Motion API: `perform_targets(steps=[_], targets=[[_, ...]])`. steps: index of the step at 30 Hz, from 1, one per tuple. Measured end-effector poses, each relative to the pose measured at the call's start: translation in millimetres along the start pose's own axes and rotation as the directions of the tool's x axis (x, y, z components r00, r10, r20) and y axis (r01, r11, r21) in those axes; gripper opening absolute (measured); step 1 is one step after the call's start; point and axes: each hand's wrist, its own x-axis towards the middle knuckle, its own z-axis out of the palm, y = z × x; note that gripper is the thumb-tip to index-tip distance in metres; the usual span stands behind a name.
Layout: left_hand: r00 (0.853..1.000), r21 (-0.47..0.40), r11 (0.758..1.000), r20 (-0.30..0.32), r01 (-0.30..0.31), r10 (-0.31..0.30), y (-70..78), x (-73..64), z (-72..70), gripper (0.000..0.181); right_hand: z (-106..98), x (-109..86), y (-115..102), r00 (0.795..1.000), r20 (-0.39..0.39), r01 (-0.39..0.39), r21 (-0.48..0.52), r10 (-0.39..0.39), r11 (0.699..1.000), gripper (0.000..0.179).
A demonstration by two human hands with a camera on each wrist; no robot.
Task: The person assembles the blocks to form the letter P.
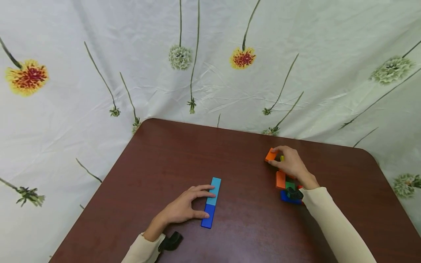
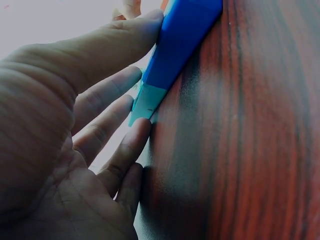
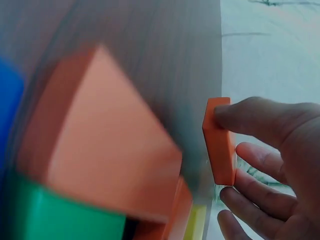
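On the brown table, a light blue block [image 1: 213,190] and a dark blue block [image 1: 208,216] lie end to end in a line. My left hand [image 1: 184,206] rests on them, thumb on the dark blue block and fingertips on the light blue one. The left wrist view shows the thumb against the dark blue side [image 2: 182,40], with the fingers fairly straight. My right hand [image 1: 289,160] pinches an orange block [image 1: 271,155] between thumb and fingers. In the right wrist view, this orange block [image 3: 220,142] is held by its edges, apart from the other blocks.
Beside and beneath my right wrist sits a group of blocks: another orange block [image 1: 280,179], a green block [image 1: 290,185], a blue block [image 1: 289,197], and partly hidden red and yellow ones. A flower-patterned cloth [image 1: 210,84] hangs behind the table's far edge.
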Motion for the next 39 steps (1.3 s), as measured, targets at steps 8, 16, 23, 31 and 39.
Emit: perform_targets(steps=[8,16,23,31,39], targets=[[1.0,0.001,1.0,-0.001,0.001,-0.001,0.2,-0.1,-0.2,0.053,13,5.6,-19,0.998,-0.035,0.062,0.036,-0.061,0.997,0.045],[1.0,0.006,1.0,-0.002,-0.006,0.006,1.1,-0.1,-0.5,0.054,25,7.5,-38,0.995,-0.033,0.091,0.058,-0.089,0.994,0.045],[1.0,0.01,1.0,-0.003,-0.015,0.015,1.3,-1.0,-1.0,0.054,37,10.3,-57,0.992,-0.019,0.123,0.084,-0.122,0.989,0.044],[1.0,0.004,1.0,-0.004,-0.008,0.008,0.5,-0.8,-0.9,0.054,57,12.5,-80,0.983,0.002,0.18,0.113,-0.181,0.977,0.043],[1.0,-0.006,1.0,-0.003,-0.01,0.01,-0.1,-1.2,-0.6,0.054,81,12.9,-107,0.972,0.039,0.227,0.132,-0.233,0.965,0.043]])
